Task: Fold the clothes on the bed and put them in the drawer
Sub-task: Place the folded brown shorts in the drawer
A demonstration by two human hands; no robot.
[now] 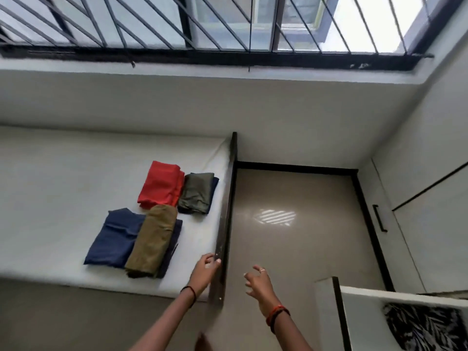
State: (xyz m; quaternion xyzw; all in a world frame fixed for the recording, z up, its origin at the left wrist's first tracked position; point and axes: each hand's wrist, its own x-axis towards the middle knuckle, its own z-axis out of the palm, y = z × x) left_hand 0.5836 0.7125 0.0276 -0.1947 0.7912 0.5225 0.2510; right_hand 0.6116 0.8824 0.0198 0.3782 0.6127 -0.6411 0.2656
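White bed carries four folded clothes: red piece beside olive-grey piece, navy piece and khaki piece at their 7 o'clock. Drawer stands open at 5 o'clock, holding patterned cloth. Left hand is by the end board, fingers loosely curled, empty; right hand, at its 3 o'clock, is spread and empty.
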